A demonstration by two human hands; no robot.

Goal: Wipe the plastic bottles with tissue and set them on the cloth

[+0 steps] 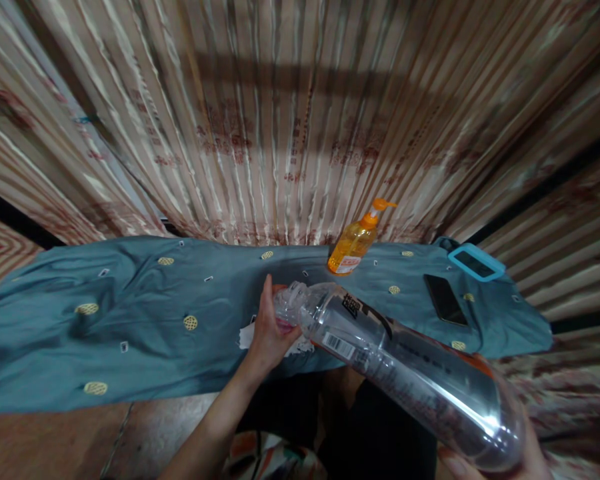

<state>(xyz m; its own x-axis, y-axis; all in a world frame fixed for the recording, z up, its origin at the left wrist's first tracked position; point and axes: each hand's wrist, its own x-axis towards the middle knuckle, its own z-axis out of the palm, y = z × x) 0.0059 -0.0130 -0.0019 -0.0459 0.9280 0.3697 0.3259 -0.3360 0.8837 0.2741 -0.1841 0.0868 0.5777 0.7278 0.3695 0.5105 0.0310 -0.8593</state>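
My right hand (525, 460) grips the base of a large clear plastic bottle (405, 367), which lies tilted with its neck pointing away from me. My left hand (269, 330) is at the bottle's neck, fingers wrapped around the mouth or cap end (286, 301). Whether a cap is on is hidden by the fingers. A crumpled white tissue (247, 337) lies under my left hand on the teal cloth (145, 333).
An orange pump bottle (356, 243) stands at the cloth's far edge. A black phone (445, 300) and a phone in a blue case (476, 262) lie to the right. Striped curtains (290, 120) hang behind. Brown floor (55, 440) shows at lower left.
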